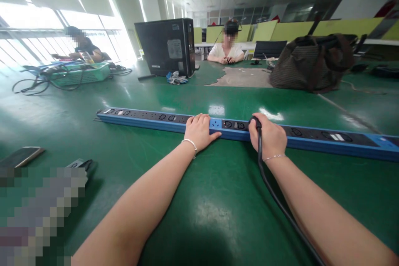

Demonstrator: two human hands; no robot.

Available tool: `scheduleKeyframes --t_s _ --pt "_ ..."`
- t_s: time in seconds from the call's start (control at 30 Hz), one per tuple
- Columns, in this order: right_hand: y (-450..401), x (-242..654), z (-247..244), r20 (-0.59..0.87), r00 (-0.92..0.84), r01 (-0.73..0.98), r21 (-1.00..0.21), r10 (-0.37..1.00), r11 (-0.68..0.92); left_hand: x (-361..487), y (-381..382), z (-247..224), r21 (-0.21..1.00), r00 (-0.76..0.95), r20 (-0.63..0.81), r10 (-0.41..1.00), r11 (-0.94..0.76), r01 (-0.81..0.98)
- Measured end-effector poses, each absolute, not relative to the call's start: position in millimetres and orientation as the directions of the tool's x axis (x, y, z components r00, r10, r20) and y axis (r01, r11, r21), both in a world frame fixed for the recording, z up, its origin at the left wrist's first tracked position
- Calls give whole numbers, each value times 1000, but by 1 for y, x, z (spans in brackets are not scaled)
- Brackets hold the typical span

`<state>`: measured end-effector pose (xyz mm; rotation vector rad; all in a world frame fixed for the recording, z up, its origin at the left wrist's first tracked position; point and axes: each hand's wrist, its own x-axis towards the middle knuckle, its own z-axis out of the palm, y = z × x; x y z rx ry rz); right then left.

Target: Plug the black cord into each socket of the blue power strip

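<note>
A long blue-and-black power strip (pixel 143 119) with several sockets lies across the green table. My left hand (pixel 199 131) holds it near the middle, fingers over the top and thumb along the near side, beside a blue socket section. To the right, my right hand (pixel 270 136) is closed around a black power plug (pixel 255 123) at the strip's sockets. How deep the plug sits is hidden by my fingers. Its black cord (pixel 274 197) runs down along my right forearm towards the near edge of the view.
A black computer case (pixel 166 48) stands at the back, with gloves (pixel 176 78) beside it. A green basket (pixel 90 74) with cables is at left, a dark bag (pixel 308 64) at right. A phone (pixel 23 156) lies near left. Two people sit across the table (pixel 199 212).
</note>
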<state>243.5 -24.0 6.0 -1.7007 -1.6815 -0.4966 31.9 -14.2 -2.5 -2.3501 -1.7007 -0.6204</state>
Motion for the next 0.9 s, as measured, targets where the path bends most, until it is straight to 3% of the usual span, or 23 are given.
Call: scheduleKeyframes --t_s 0.43,0.73,0.9 --pt "-27 248 6 636 208 960 -279 743 -30 32 -12 -5 105 269 458 847 -352 930" --pt "-25 255 7 647 -27 989 -92 762 113 32 -14 -4 99 270 445 854 -346 933" --pt "-25 259 -2 689 -75 983 -71 721 170 32 -14 -3 104 263 446 855 -342 934"
